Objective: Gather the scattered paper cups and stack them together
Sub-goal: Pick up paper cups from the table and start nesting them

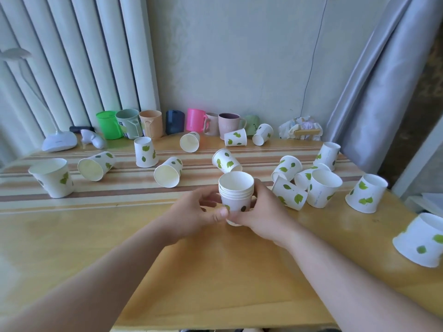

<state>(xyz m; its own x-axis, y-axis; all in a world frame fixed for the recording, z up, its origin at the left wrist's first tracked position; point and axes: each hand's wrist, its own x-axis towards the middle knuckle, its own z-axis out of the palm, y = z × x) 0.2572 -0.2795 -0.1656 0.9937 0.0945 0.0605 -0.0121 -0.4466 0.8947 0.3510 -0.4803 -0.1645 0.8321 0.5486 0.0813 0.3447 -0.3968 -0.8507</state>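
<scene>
Stack: you held the nested stack [236, 195] mouth up, just above the surface [215, 271] toward its middle — several rims showed, one inside another.
Left hand: your left hand [195, 212] was closed round the stack's lower wall, thumb across the front.
Right hand: your right hand [262, 212] cupped the other side, fingers wrapped behind; both hands were holding the stack.
Nearest loose cup: the tipped cup [227, 161] lay just beyond the stack, toward the surface's far edge, its base pointing up and to the left.
Right cluster: a group of cups [288, 195] sat just beside your right hand, toward the right edge — that hand was the nearer one.
Left cups: the cup on its side [168, 172] lay off to your left, mouth facing you.
Judgement: most cups were unstacked.
</scene>
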